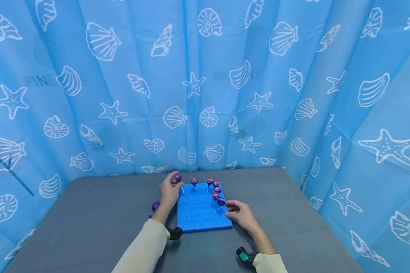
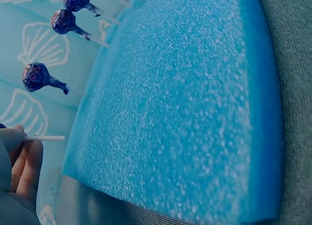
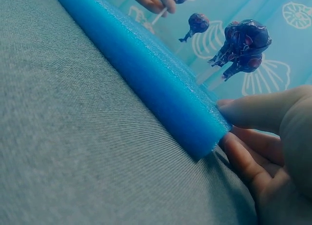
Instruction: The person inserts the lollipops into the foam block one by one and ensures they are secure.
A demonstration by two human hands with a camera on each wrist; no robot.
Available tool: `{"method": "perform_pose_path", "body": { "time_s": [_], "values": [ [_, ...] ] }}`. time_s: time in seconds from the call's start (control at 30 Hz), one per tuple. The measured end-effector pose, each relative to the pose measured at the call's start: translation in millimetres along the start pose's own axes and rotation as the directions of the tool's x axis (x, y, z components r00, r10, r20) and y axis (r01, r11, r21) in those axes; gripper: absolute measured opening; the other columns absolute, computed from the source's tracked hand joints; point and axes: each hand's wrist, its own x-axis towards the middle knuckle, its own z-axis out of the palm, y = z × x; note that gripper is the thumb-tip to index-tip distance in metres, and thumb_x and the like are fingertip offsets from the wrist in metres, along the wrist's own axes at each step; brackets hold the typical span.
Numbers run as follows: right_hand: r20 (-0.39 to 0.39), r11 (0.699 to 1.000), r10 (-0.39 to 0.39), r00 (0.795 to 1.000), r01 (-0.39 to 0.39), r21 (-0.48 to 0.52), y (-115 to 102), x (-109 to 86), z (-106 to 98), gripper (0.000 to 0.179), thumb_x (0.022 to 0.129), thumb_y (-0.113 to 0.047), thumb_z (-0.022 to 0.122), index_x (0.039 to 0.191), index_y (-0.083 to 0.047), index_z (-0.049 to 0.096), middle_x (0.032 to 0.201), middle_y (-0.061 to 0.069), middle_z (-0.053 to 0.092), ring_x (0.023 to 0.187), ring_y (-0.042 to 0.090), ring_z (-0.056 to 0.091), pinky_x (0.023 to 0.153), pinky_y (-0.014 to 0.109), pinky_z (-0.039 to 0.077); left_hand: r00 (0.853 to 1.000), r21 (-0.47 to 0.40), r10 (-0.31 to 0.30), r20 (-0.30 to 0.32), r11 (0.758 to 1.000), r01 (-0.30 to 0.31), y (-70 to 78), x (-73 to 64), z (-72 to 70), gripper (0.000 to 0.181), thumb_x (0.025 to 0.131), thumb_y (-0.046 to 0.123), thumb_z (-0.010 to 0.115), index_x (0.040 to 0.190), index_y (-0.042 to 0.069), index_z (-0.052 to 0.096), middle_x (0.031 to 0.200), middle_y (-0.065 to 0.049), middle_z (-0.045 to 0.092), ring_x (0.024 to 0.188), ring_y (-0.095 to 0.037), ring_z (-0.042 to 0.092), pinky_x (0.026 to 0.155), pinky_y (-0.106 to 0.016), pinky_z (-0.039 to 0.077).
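Note:
My left hand (image 1: 169,189) pinches a purple-wrapped lollipop (image 1: 178,177) above the far left corner of a blue foam board (image 1: 201,212). In the left wrist view its white stick (image 2: 48,137) points toward the board, the tip apart from the foam. My right hand (image 1: 242,214) holds the board's right edge, thumb (image 3: 253,110) on top and fingers lower at the side. Several lollipops stand upright in the foam: one (image 1: 194,181) on the far edge, others from the far right corner down the right side, ending with a purple one (image 1: 221,201) near my right fingers.
Two purple lollipops (image 1: 155,206) are on the grey table (image 1: 99,212) left of the board, partly behind my left forearm. A blue curtain (image 1: 191,94) with white shell prints hangs behind the table and on its right. Black bands (image 1: 175,233) sit at my wrists.

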Motion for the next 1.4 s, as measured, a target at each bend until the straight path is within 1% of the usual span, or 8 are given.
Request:
{"method": "perform_pose_path", "body": {
  "time_s": [0.23, 0.53, 0.73, 0.77, 1.07, 1.17, 1.27, 1.4],
  "values": [
    [0.002, 1.000, -0.007, 1.000, 0.007, -0.007, -2, 1.1, 1, 0.031, 0.089, -0.004, 0.069, 0.120, -0.004, 0.065, 0.111, 0.008, 0.065, 0.098, 0.024, 0.061, 0.086, 0.042, 0.052, 0.999, 0.013, 0.040, 0.021, 0.999, -0.040, 1.8, -0.1, 1.7, 0.047, 0.088, 0.003, 0.070, 0.133, 0.013, 0.058, 0.094, -0.010, 0.067, 0.086, -0.025, 0.066, 0.072, -0.041, 0.055],
    [0.012, 1.000, -0.009, 1.000, 0.009, -0.016, -2, 2.3, 2, 0.030, 0.089, -0.005, 0.070, 0.119, -0.005, 0.065, 0.111, 0.008, 0.065, 0.098, 0.023, 0.061, 0.086, 0.042, 0.052, 0.997, 0.063, 0.067, 0.029, 0.996, -0.069, 1.9, -1.4, 4.9, 0.041, 0.091, 0.005, 0.068, 0.130, 0.014, 0.061, 0.095, -0.010, 0.066, 0.085, -0.023, 0.063, 0.072, -0.040, 0.053],
    [0.028, 1.000, -0.012, 1.000, 0.012, -0.003, -2, 1.4, 3, 0.030, 0.089, -0.005, 0.069, 0.119, -0.004, 0.065, 0.110, 0.008, 0.065, 0.097, 0.023, 0.060, 0.085, 0.041, 0.052, 0.997, 0.068, 0.069, 0.017, 0.995, -0.070, 2.5, -1.3, 8.2, 0.039, 0.091, 0.006, 0.068, 0.128, 0.014, 0.062, 0.096, -0.011, 0.067, 0.085, -0.024, 0.062, 0.072, -0.041, 0.052],
    [0.031, 1.000, -0.023, 0.999, 0.024, -0.005, -2, 1.3, 3, 0.030, 0.089, -0.005, 0.069, 0.119, -0.003, 0.065, 0.110, 0.008, 0.065, 0.097, 0.023, 0.060, 0.084, 0.041, 0.052, 0.997, 0.071, 0.069, 0.017, 0.995, -0.070, 2.5, -1.5, 8.6, 0.038, 0.091, 0.006, 0.068, 0.128, 0.014, 0.062, 0.096, -0.011, 0.067, 0.086, -0.024, 0.063, 0.073, -0.041, 0.052],
    [0.032, 1.000, -0.006, 0.999, 0.007, -0.008, 0, 1.3, 3, 0.031, 0.090, -0.007, 0.070, 0.120, -0.005, 0.065, 0.110, 0.007, 0.065, 0.097, 0.022, 0.060, 0.085, 0.041, 0.052, 0.997, 0.116, 0.061, 0.036, 0.991, -0.065, 0.8, -6.4, 10.7, 0.038, 0.092, 0.006, 0.067, 0.129, 0.015, 0.062, 0.099, -0.010, 0.067, 0.088, -0.025, 0.064, 0.077, -0.044, 0.053],
    [0.028, 1.000, -0.006, 1.000, 0.006, -0.009, 0, 0.8, 2, 0.031, 0.090, -0.007, 0.070, 0.120, -0.004, 0.064, 0.110, 0.007, 0.065, 0.097, 0.023, 0.061, 0.084, 0.041, 0.052, 0.995, 0.122, 0.077, 0.056, 0.989, -0.083, -0.5, -6.2, 12.7, 0.039, 0.092, 0.006, 0.066, 0.129, 0.017, 0.062, 0.100, -0.010, 0.068, 0.090, -0.025, 0.064, 0.077, -0.043, 0.053],
    [0.015, 1.000, 0.003, 1.000, -0.003, -0.008, 0, 0.4, 1, 0.031, 0.089, -0.006, 0.070, 0.120, -0.004, 0.065, 0.110, 0.008, 0.065, 0.097, 0.023, 0.061, 0.084, 0.041, 0.052, 0.991, 0.128, 0.107, 0.078, 0.985, -0.116, -1.6, -5.7, 14.6, 0.039, 0.092, 0.006, 0.066, 0.130, 0.016, 0.061, 0.101, -0.010, 0.068, 0.091, -0.025, 0.064, 0.076, -0.043, 0.053],
    [0.006, 1.000, 0.007, 1.000, -0.007, -0.015, 0, 0.2, 0, 0.031, 0.089, -0.005, 0.070, 0.119, -0.004, 0.065, 0.110, 0.008, 0.065, 0.097, 0.023, 0.061, 0.085, 0.041, 0.053, 0.987, 0.153, 0.132, 0.096, 0.977, -0.146, -2.7, -5.9, 16.4, 0.038, 0.092, 0.005, 0.066, 0.128, 0.016, 0.062, 0.100, -0.009, 0.068, 0.091, -0.026, 0.064, 0.077, -0.043, 0.053]
  ]
}}
